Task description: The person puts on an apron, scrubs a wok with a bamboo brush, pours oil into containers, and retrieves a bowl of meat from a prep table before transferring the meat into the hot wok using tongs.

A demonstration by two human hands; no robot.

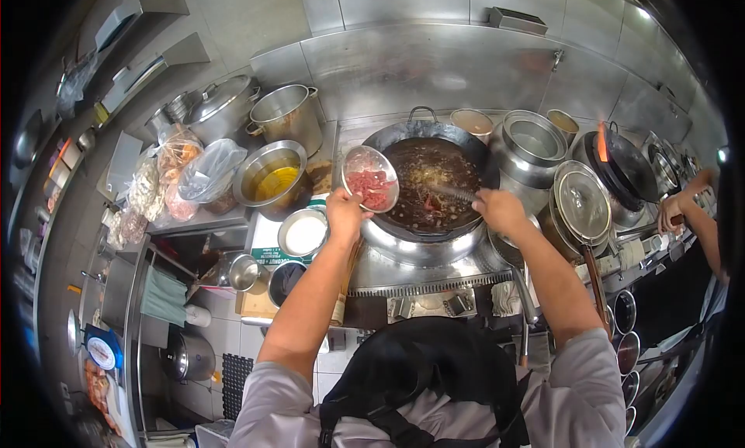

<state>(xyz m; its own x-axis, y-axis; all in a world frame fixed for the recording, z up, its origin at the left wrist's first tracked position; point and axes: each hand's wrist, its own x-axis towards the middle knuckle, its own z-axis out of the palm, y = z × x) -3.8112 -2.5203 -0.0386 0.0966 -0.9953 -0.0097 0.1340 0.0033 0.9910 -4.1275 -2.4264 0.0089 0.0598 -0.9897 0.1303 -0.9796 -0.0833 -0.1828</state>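
Note:
My left hand is closed on the rim of a small metal bowl, tilted over the left edge of a large black wok. Slices of raw red meat lie in the bowl. Dark bubbling oil fills much of the wok, and a little red meat is in it. My right hand, at the wok's right side, grips a slim metal utensil that reaches over the oil; its exact kind is blurred.
Left of the wok stand a bowl of yellow oil, a tall pot and a white-filled container. To the right are a metal pot, a wire strainer and another wok. Another person's hand is at far right.

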